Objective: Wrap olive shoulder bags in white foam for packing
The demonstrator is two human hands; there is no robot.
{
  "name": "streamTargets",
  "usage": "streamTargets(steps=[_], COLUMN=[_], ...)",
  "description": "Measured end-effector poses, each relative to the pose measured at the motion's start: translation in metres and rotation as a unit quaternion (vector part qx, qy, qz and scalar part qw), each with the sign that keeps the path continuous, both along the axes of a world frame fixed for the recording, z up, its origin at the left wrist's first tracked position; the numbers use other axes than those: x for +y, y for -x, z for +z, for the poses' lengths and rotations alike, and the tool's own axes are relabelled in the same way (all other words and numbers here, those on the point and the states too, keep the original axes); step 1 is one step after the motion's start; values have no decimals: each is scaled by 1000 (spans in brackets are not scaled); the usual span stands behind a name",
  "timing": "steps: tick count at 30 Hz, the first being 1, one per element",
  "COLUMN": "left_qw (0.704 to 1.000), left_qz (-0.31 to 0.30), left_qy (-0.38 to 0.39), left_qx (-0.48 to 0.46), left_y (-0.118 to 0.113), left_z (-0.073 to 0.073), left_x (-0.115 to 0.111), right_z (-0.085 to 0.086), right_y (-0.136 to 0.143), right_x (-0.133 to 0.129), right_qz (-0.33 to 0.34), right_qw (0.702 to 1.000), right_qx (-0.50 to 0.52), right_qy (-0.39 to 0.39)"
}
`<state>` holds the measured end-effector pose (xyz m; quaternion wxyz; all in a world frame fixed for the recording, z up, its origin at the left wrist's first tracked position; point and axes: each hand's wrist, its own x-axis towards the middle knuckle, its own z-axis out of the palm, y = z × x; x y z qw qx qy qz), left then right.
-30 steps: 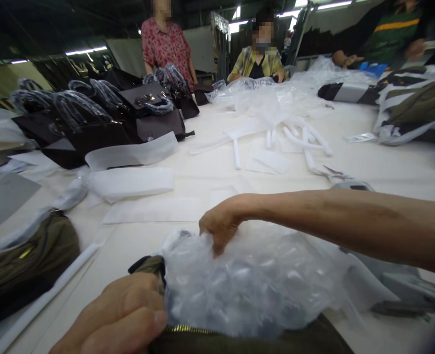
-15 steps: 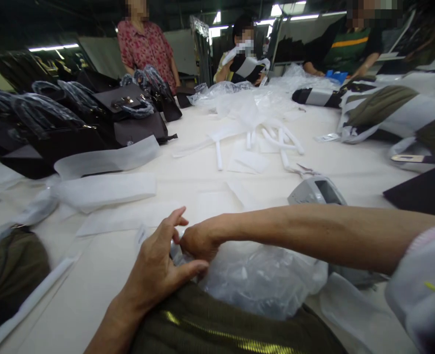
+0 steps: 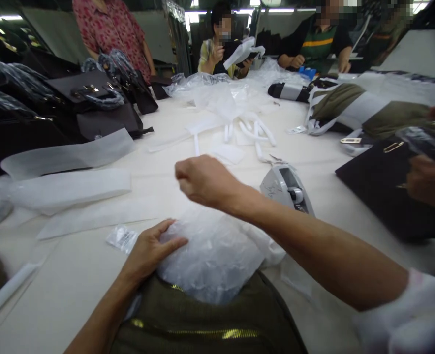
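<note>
My left hand (image 3: 156, 248) clasps the left side of a wad of crinkled translucent plastic wrap (image 3: 217, 255), its thumb lying across the front. The plastic bulges from the top of a dark olive bag (image 3: 202, 314) with yellow-gold zippers, close in front of me. Raised over the back of the wad, my right hand (image 3: 202, 179) has its fingers curled closed; whatever is inside them is hidden. A grey tape dispenser (image 3: 286, 189) stands just beyond my right forearm. To the left of my left hand lies a small clear packet (image 3: 122, 239).
Dark handbags (image 3: 95, 105) with wrapped handles crowd the left. White foam sheets (image 3: 73, 189) and white tubes (image 3: 256, 130) lie across the table. At right, a co-worker's hands (image 3: 429, 182) are at a dark bag (image 3: 390, 187), near wrapped olive bags (image 3: 394, 115). Other people stand or sit beyond.
My right hand has risen away from the bag's opening. The plastic wad stands higher, and my left hand has closed onto its side. The view has shifted right, showing a co-worker's hands.
</note>
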<state>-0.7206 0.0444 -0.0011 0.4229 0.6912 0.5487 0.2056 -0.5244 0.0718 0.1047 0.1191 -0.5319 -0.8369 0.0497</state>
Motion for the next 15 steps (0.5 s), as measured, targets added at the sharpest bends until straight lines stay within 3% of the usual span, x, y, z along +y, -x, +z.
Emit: streamTargets(steps=[1, 3, 6, 9, 11, 13, 15], left_qw=[1000, 997, 987, 972, 958, 945, 935], left_qz=[1, 1, 10, 27, 41, 54, 64], left_qy=[11, 39, 86, 125, 144, 160, 170], left_qx=[-23, -72, -137, -199, -243, -281, -305], left_y=[3, 7, 10, 12, 14, 16, 19], left_z=[-1, 0, 3, 6, 6, 6, 5], left_x=[0, 1, 1, 1, 0, 0, -1], right_z=[6, 7, -15, -46, -61, -71, -75], right_y=[-15, -43, -71, -79, -76, -70, -60], right_x=[-10, -35, -72, -94, -95, -87, -74], right_qz=[-56, -132, -102, 31, 103, 135, 138], right_qw=[998, 982, 951, 959, 936, 895, 884], right_qx=[-17, -117, -192, -21, 167, 296, 309], right_qy=[-20, 68, 219, 281, 292, 305, 323])
